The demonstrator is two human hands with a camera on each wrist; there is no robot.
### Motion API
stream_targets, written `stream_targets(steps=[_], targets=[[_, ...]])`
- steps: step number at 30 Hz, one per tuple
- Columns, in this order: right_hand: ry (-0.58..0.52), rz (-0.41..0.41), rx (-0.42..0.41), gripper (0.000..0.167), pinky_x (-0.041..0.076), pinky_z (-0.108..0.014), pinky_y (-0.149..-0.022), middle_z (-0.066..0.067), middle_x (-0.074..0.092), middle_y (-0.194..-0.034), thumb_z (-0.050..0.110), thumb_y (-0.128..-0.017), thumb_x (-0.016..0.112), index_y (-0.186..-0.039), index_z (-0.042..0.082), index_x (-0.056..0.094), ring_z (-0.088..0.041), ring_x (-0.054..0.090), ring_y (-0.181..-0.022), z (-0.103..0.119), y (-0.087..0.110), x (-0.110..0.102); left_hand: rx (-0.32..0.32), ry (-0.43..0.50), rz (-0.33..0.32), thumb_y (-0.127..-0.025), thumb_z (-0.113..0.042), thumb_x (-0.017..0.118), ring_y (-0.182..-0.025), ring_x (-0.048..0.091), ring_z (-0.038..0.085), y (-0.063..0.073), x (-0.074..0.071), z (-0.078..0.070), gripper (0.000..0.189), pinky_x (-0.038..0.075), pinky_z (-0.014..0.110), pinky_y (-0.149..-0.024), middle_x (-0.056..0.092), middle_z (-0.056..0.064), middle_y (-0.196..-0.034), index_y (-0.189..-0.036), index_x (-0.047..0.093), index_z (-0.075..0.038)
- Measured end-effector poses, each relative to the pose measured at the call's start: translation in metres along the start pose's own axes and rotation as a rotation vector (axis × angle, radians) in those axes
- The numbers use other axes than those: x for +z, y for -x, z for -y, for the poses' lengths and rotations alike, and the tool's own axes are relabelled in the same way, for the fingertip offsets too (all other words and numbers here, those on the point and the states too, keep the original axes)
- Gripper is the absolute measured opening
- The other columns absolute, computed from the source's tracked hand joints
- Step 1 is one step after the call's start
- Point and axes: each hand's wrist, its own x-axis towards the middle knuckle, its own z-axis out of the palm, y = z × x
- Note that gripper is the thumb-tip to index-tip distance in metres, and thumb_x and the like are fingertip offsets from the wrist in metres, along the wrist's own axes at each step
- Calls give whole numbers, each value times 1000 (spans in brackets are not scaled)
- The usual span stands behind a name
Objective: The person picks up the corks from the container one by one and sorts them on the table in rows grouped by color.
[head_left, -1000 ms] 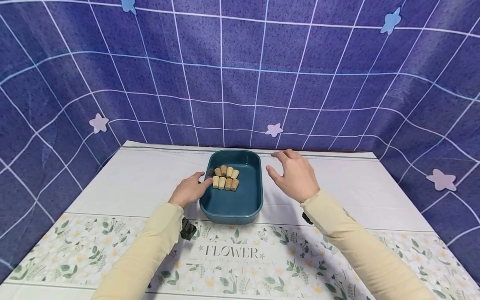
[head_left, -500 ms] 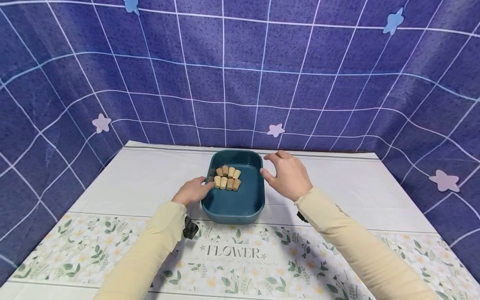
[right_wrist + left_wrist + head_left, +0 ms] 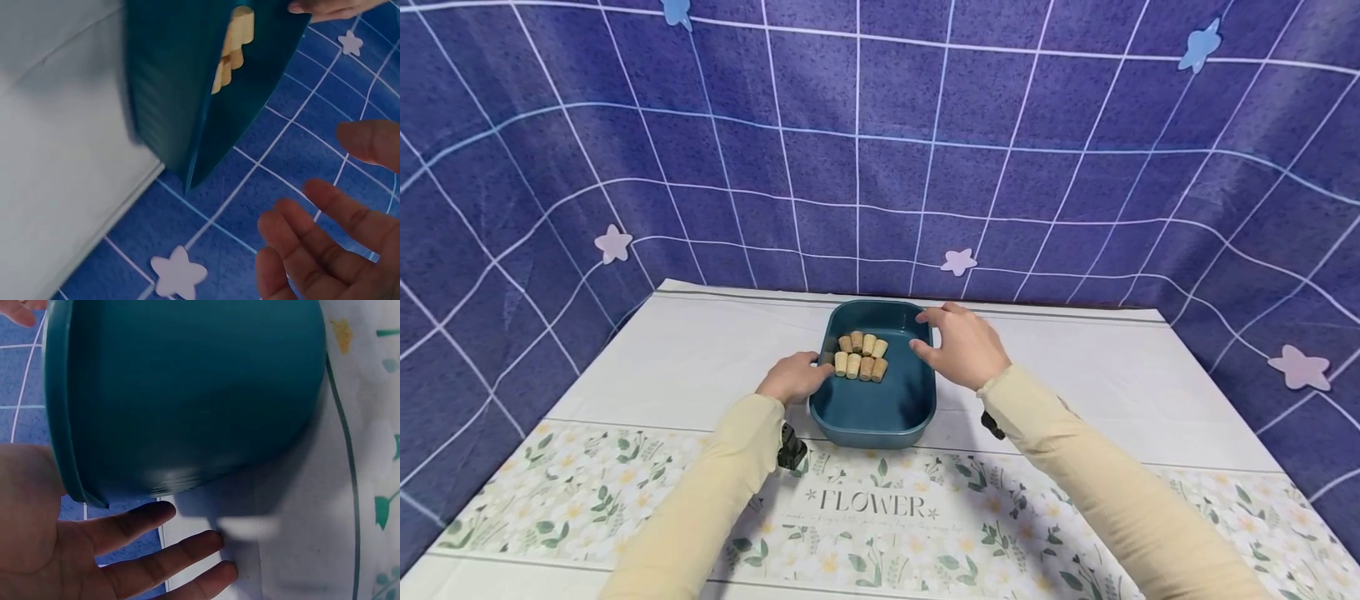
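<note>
A dark teal rectangular dish (image 3: 872,438) with rounded corners sits mid-table. Several tapered cork stoppers (image 3: 867,368), light and darker brown, lie in two rows at its left inside. My left hand (image 3: 792,379) is at the left rim, thumb over the edge beside the corks. In the left wrist view, its fingers (image 3: 159,562) spread nearly straight beside the dish's outer wall (image 3: 194,394). My right hand (image 3: 964,346) hovers over the right rim, thumb and index finger apart. The right wrist view shows its loosely bent fingers (image 3: 331,244) holding nothing, away from the dish (image 3: 169,94).
A white tablecloth (image 3: 730,333) covers the table, with a floral band (image 3: 880,500) printed "FLOWER" along the front. Behind and to both sides hangs a blue gridded curtain (image 3: 895,167) with star shapes, meeting the table's back edge close behind the dish.
My right hand has moved left, from beside the dish to over its right rim. The left fingers have lowered slightly outside the left wall. The corks keep their places.
</note>
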Motion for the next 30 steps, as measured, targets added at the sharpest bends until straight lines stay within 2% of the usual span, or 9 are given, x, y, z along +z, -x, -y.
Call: stream_targets(steps=[5,11,22,30], targets=[[-117,102,67,39,55,-45,-80,-19,70,-116,29,-96,71,-127,5,70,-29,67,-94,0,-9,2,5,-2,2,-106,-29,41,-140,39,49,-2,0,0,59,36,57,-113,40,30,-153,-151,39,9],[-197,195,157,42,54,-46,-90,-19,69,-121,31,-97,69,-131,5,68,-33,66,-106,1,-18,4,3,29,26,-106,-29,41,-141,38,48,-3,-2,0,59,35,56,-114,38,29,-155,-152,39,7],[-245,272,234,43,54,-44,-91,-14,70,-119,31,-97,69,-132,6,68,-30,65,-108,10,-33,14,2,21,25,-107,-27,42,-141,38,48,-2,-2,0,57,36,56,-113,39,30,-154,-152,39,8],[-273,303,331,45,51,-43,-100,-15,63,-135,31,-95,71,-131,4,68,-31,60,-121,18,-41,23,11,-3,23,-108,-26,43,-141,38,48,-2,-3,1,56,36,56,-113,39,30,-154,-152,39,8]])
